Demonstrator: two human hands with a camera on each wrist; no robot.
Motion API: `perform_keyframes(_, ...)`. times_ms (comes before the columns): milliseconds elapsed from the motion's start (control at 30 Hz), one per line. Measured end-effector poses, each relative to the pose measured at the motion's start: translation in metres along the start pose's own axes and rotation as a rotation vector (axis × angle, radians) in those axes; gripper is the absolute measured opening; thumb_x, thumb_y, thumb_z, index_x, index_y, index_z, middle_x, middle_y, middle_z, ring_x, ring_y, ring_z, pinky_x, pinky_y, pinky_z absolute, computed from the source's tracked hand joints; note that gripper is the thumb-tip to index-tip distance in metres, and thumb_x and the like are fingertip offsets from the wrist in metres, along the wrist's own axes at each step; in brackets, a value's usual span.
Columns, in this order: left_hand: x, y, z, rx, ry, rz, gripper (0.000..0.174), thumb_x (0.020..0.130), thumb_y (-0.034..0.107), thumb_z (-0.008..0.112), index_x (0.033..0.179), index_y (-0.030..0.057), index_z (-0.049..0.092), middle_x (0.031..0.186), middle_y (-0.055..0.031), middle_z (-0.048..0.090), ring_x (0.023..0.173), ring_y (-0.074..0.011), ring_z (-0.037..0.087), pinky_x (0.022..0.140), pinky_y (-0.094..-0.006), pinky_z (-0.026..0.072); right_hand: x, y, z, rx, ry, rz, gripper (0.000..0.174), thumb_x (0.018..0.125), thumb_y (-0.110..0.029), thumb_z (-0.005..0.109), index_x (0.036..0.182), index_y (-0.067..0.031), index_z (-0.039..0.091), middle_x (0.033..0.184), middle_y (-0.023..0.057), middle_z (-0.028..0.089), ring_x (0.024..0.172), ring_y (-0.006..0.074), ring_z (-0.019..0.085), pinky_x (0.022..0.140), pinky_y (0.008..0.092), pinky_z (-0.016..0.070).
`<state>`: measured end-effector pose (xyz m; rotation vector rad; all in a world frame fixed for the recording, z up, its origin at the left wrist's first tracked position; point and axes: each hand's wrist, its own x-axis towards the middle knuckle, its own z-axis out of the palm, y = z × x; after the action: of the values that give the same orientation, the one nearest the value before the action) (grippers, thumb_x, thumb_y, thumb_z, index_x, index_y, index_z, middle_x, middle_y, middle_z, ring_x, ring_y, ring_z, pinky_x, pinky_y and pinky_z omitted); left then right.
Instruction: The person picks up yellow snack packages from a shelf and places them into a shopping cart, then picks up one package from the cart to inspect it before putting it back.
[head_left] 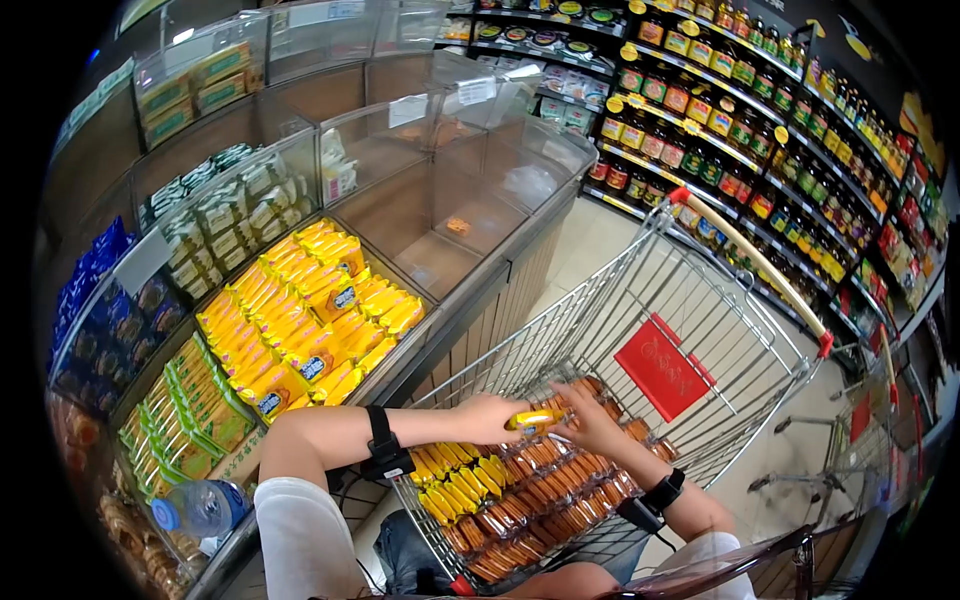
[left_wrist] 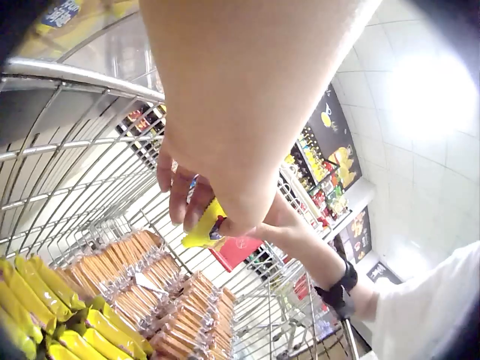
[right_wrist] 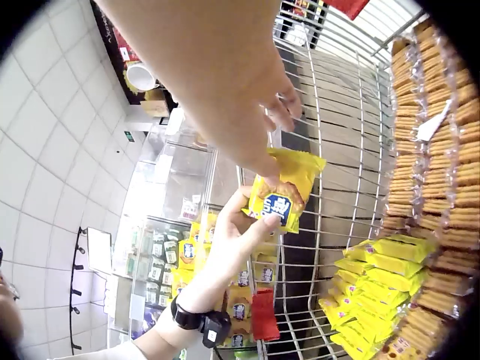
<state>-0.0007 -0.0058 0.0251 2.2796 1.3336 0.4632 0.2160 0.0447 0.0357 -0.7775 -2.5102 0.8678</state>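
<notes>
A small yellow snack packet [head_left: 530, 421] with a blue label is held over the shopping cart. My left hand [head_left: 490, 418] pinches it, with the thumb across the label in the right wrist view. My right hand [head_left: 592, 420] is at the packet's other end, its thumb overlapping the packet's edge [right_wrist: 300, 169] and its fingers spread apart from it. Below both hands, the cart holds rows of yellow packets [head_left: 463, 485] at its left side. Beside them lie several rows of brown biscuits in clear wrap [head_left: 560, 480].
The wire cart [head_left: 480, 365] has a red panel [head_left: 665, 368]. To the left, a display bin holds a pile of yellow packets [head_left: 300, 310], with green packets [head_left: 190, 415] and a water bottle [head_left: 200, 508] nearby. Shelves of jars [head_left: 690, 100] stand behind; another cart [head_left: 850, 440] is at right.
</notes>
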Motion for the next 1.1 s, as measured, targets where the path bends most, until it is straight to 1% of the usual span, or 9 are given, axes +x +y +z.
perform_keyframes(133, -0.003, 0.001, 0.001, 0.047, 0.014, 0.085, 0.031, 0.071, 0.032, 0.054, 0.094, 0.0104, 0.052, 0.062, -0.0130, 0.057, 0.060, -0.0308, 0.057, 0.057, -0.0404, 0.0455, 0.000, 0.005, 0.007, -0.084, -0.030, -0.242, 0.042, 0.071, -0.013, 0.065, 0.110, -0.0069, 0.050, 0.101, 0.0111, 0.049, 0.092, 0.0257, 0.049, 0.078, 0.0328, 0.0420)
perform_keyframes(400, 0.003, -0.007, 0.004, 0.224, -0.086, 0.260, 0.039, 0.074, 0.027, 0.053, 0.108, 0.0087, 0.044, 0.068, -0.0117, 0.059, 0.062, -0.0278, 0.058, 0.062, -0.0401, 0.0417, 0.001, 0.002, 0.008, -0.017, -0.166, -0.062, 0.036, 0.070, -0.018, 0.067, 0.100, -0.0040, 0.055, 0.090, 0.0119, 0.058, 0.078, 0.0257, 0.056, 0.070, 0.0328, 0.0441)
perform_keyframes(500, 0.005, -0.014, 0.006, 0.396, -0.233, 0.134, 0.050, 0.077, 0.029, 0.050, 0.121, 0.0101, 0.034, 0.070, -0.0092, 0.059, 0.063, -0.0262, 0.058, 0.061, -0.0392, 0.0404, 0.016, 0.018, -0.002, -0.243, -0.173, -0.085, 0.033, 0.071, -0.011, 0.064, 0.101, -0.0028, 0.055, 0.087, 0.0138, 0.059, 0.078, 0.0265, 0.057, 0.067, 0.0343, 0.0449)
perform_keyframes(567, 0.010, -0.026, 0.015, 0.490, -0.302, 0.059, 0.056, 0.078, 0.029, 0.049, 0.126, 0.0110, 0.030, 0.070, -0.0077, 0.060, 0.063, -0.0256, 0.058, 0.061, -0.0396, 0.0400, 0.036, 0.003, -0.015, -0.400, -0.176, 0.113, 0.028, 0.073, -0.007, 0.059, 0.101, -0.0027, 0.055, 0.084, 0.0153, 0.060, 0.079, 0.0277, 0.057, 0.068, 0.0357, 0.0455)
perform_keyframes(667, 0.014, -0.041, 0.025, 0.840, -0.772, -0.057, 0.044, 0.076, 0.030, 0.050, 0.112, 0.0062, 0.045, 0.084, -0.0111, 0.061, 0.080, -0.0278, 0.058, 0.062, -0.0418, 0.0448, 0.074, -0.010, -0.032, -0.395, 0.089, -0.074, 0.022, 0.076, -0.008, 0.056, 0.096, -0.0023, 0.055, 0.088, 0.0145, 0.059, 0.080, 0.0292, 0.057, 0.070, 0.0349, 0.0456)
perform_keyframes(767, 0.012, -0.032, 0.016, 0.668, -0.869, -0.054, 0.043, 0.077, 0.033, 0.050, 0.110, 0.0054, 0.048, 0.089, -0.0111, 0.061, 0.085, -0.0269, 0.056, 0.064, -0.0419, 0.0445, 0.130, -0.046, -0.038, -0.367, 0.205, -0.226, 0.023, 0.077, -0.010, 0.052, 0.098, -0.0019, 0.052, 0.087, 0.0178, 0.057, 0.082, 0.0356, 0.053, 0.071, 0.0403, 0.0425)
perform_keyframes(867, 0.016, -0.035, 0.020, 0.525, -0.730, -0.019, 0.043, 0.077, 0.033, 0.050, 0.109, 0.0048, 0.050, 0.089, -0.0103, 0.060, 0.084, -0.0265, 0.056, 0.066, -0.0414, 0.0443, 0.183, -0.084, -0.027, -0.438, 0.238, -0.387, 0.024, 0.078, -0.011, 0.050, 0.101, -0.0048, 0.050, 0.089, 0.0145, 0.054, 0.086, 0.0330, 0.050, 0.073, 0.0401, 0.0392)
perform_keyframes(967, 0.016, -0.032, 0.015, 0.563, -0.788, -0.041, 0.044, 0.079, 0.035, 0.049, 0.114, 0.0074, 0.046, 0.091, -0.0104, 0.059, 0.082, -0.0258, 0.057, 0.067, -0.0413, 0.0443, 0.224, -0.123, -0.007, -0.589, 0.206, -0.456, 0.025, 0.076, -0.011, 0.052, 0.101, -0.0069, 0.051, 0.087, 0.0105, 0.053, 0.085, 0.0298, 0.050, 0.072, 0.0388, 0.0385)
perform_keyframes(1100, 0.016, -0.035, 0.017, 0.569, -0.767, -0.021, 0.045, 0.079, 0.037, 0.051, 0.113, 0.0087, 0.044, 0.090, -0.0103, 0.059, 0.080, -0.0266, 0.057, 0.065, -0.0415, 0.0444, 0.274, -0.144, 0.023, -0.478, 0.231, -0.638, 0.024, 0.074, -0.011, 0.054, 0.098, -0.0072, 0.053, 0.087, 0.0089, 0.052, 0.085, 0.0281, 0.050, 0.072, 0.0381, 0.0390)
